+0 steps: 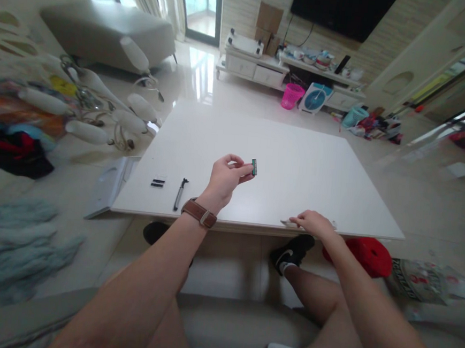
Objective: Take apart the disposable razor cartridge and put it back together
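Observation:
My left hand (226, 180), with a brown-strapped watch at the wrist, is raised over the white table (285, 162). Its thumb and fingers pinch a small green and black razor cartridge (254, 167). Near the table's front edge, my right hand (313, 223) is closed around a thin, pale object (285, 221); only its tip shows, so its kind is unclear. Left of my left forearm lies a razor handle (180, 194), grey with a black head end. Farther left, small black pieces (158, 182) rest side by side on the tabletop.
A lamp with several white shades (130, 115) stands beyond the table's left side. Below the front right edge sits a red round object (368, 257) beside a printed bag (421, 280). Across the floor are a pink basket (292, 96) and a blue fan (315, 98).

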`<state>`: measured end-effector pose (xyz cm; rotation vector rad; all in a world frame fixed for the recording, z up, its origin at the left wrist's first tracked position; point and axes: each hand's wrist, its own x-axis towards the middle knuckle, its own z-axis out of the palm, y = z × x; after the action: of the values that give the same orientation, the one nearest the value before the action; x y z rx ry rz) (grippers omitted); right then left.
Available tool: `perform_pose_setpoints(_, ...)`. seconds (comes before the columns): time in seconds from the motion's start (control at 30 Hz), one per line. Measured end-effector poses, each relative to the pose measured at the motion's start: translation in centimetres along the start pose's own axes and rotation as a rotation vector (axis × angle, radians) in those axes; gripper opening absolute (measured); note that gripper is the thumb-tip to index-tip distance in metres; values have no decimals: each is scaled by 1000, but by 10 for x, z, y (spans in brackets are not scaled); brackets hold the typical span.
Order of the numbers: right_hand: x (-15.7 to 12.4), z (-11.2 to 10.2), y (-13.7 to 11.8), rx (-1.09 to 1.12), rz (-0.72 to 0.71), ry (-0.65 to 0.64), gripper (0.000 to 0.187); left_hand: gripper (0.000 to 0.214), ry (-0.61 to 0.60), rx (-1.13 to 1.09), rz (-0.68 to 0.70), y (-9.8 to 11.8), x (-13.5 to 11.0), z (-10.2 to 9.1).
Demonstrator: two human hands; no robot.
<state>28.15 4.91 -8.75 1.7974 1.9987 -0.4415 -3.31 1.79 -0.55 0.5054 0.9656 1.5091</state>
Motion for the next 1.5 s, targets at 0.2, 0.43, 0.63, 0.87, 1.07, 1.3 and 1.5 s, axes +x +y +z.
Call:
perform_pose_setpoints(0.2,4,21,-54,42,-108,4,46,28,-9,20,-3,-5,0,2)
perform_pose_setpoints(0.43,7,17,-78,22,-150,-42,43,26,-18,52,-25,-10,-3,5)
perform_pose_setpoints(0.63,-28,48,-124,-40,-310,-134,34,27,-27,45,-23,-9,-6,6)
perform_pose_setpoints(0.87,-27,3,-94,82,-329,64,44,28,-43,24,-7,0,-5,3)
perform_pose_setpoints(1.07,-2,1,-71,63,-167,53,42,27,-29,14,-7,2,-4,3)
perform_pose_setpoints(1.3,-46,62,-149,92,-469,-152,20,27,-44,24,-7,-3,-5,1)
perform_pose_setpoints(1.5,-11,13,-93,207,-260,148,37,28,-44,29,3,0,-4,-2)
